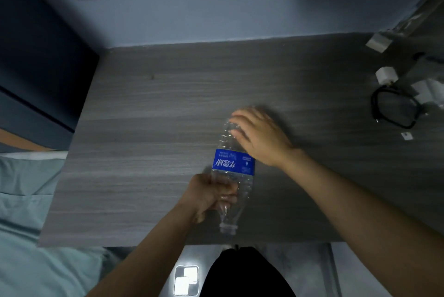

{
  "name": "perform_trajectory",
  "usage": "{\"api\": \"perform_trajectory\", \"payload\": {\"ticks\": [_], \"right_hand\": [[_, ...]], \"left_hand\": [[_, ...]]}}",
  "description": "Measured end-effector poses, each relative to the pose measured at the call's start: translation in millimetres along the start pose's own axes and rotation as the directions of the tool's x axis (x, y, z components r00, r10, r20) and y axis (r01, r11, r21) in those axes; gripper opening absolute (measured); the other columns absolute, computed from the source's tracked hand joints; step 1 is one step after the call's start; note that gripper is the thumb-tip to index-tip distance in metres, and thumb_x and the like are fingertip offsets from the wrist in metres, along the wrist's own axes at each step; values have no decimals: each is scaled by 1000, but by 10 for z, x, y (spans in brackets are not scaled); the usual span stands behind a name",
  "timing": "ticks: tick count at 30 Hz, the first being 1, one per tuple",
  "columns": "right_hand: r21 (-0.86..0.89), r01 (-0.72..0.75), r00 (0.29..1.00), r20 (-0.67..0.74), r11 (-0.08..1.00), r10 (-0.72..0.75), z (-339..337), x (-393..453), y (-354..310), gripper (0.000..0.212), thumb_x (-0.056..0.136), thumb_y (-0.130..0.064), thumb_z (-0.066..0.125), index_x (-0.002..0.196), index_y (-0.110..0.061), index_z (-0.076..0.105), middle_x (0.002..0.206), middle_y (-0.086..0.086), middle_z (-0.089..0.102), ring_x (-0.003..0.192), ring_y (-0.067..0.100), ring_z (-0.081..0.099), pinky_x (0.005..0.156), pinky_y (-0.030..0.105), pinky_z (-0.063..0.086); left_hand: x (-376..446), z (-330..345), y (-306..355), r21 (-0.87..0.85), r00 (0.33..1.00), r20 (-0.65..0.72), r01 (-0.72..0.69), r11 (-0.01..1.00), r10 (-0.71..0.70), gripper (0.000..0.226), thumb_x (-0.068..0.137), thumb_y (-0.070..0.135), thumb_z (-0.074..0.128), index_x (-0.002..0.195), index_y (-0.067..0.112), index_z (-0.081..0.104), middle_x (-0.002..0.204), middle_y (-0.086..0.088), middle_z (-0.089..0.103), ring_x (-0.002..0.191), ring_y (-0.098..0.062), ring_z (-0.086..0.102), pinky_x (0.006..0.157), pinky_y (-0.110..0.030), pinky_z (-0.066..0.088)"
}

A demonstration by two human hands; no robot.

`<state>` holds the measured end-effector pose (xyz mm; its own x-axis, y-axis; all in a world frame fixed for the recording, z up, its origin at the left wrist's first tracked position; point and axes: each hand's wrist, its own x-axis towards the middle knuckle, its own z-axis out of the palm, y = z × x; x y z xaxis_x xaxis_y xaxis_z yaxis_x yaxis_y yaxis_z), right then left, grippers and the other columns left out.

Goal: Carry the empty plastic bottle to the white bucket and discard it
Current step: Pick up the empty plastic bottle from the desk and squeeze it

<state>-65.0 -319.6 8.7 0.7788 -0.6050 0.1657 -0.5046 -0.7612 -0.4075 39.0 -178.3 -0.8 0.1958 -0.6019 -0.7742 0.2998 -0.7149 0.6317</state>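
Note:
A clear empty plastic bottle [232, 161] with a blue label lies lengthwise above the grey wooden table [149, 143], its capped neck pointing toward me. My left hand [211, 194] grips the bottle near its shoulder. My right hand [258, 137] rests over the bottle's far bottom end, fingers curled on it. No white bucket is in view.
At the table's right end lie a black coiled cable [394, 109], white chargers [386, 75] and a small white tag [406, 136]. A bed with pale green bedding [26, 200] stands on the left. Blue wall is behind the table. A bright reflection [186, 280] shows on the floor below.

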Motion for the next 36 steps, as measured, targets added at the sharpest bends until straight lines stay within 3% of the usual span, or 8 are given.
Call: {"api": "perform_trajectory", "payload": {"ticks": [5,7,11,17,24,28,32,36], "right_hand": [[301,-346,886,-206,888,415,-239,-561,198,21,85,-11,60,101,1,66,99,22,67,92,35,64,83,32,46],[231,-455,860,-137,860,492,-253,-882,301,24,81,-18,66,99,-2,67,97,20,67,89,37,64,80,38,50],[-93,-566,805,152,819,573,-219,-1381,380,58,73,-47,68,122,-17,56,126,11,53,117,32,46,95,41,43],[37,-612,786,142,790,602,-184,-1473,280,44,81,-25,65,121,-10,56,125,14,55,113,28,53,92,35,45],[424,-660,728,153,621,669,-214,-1377,-27,38,69,-17,78,103,-6,64,94,15,71,85,30,68,80,42,56],[568,-602,780,267,562,566,-162,-1328,-234,35,68,-4,76,101,-7,63,86,8,66,80,20,63,70,11,47],[690,-565,802,328,452,500,-193,-1281,-416,40,67,0,77,89,-27,57,84,4,67,71,-1,63,68,6,48],[746,-536,799,299,394,522,-228,-1213,-512,43,63,1,79,84,-27,56,79,-6,65,62,-13,59,63,4,46]], "left_hand": [[-80,38,36,-120,1000,-5,11,993,-11,8,74,-2,69,78,4,67,62,-7,70,47,-14,67,42,-20,53],[-108,54,73,-143,1000,0,6,990,-6,9,75,-2,68,82,3,66,62,-7,71,47,-14,68,41,-19,53],[-129,72,109,-204,1000,11,-24,979,26,7,76,-1,66,80,5,66,55,-2,73,48,-12,68,40,-18,52],[-128,87,61,-275,1000,13,-8,961,12,7,78,4,65,75,10,66,58,0,73,54,-10,70,43,-17,53],[-162,83,67,-439,999,-5,-38,898,40,10,80,-1,61,74,7,65,57,-1,74,55,-11,71,46,-18,56],[-197,97,116,-527,994,-31,-107,843,107,11,79,0,61,72,7,66,59,-2,75,58,-11,72,53,-21,60],[-253,134,149,-586,970,-56,-225,778,238,12,65,7,68,77,7,67,65,-3,76,63,-12,72,56,-21,60],[-333,212,136,-598,942,-124,-322,734,313,11,77,0,62,76,8,68,68,-3,76,68,-14,71,67,-23,59]]}}
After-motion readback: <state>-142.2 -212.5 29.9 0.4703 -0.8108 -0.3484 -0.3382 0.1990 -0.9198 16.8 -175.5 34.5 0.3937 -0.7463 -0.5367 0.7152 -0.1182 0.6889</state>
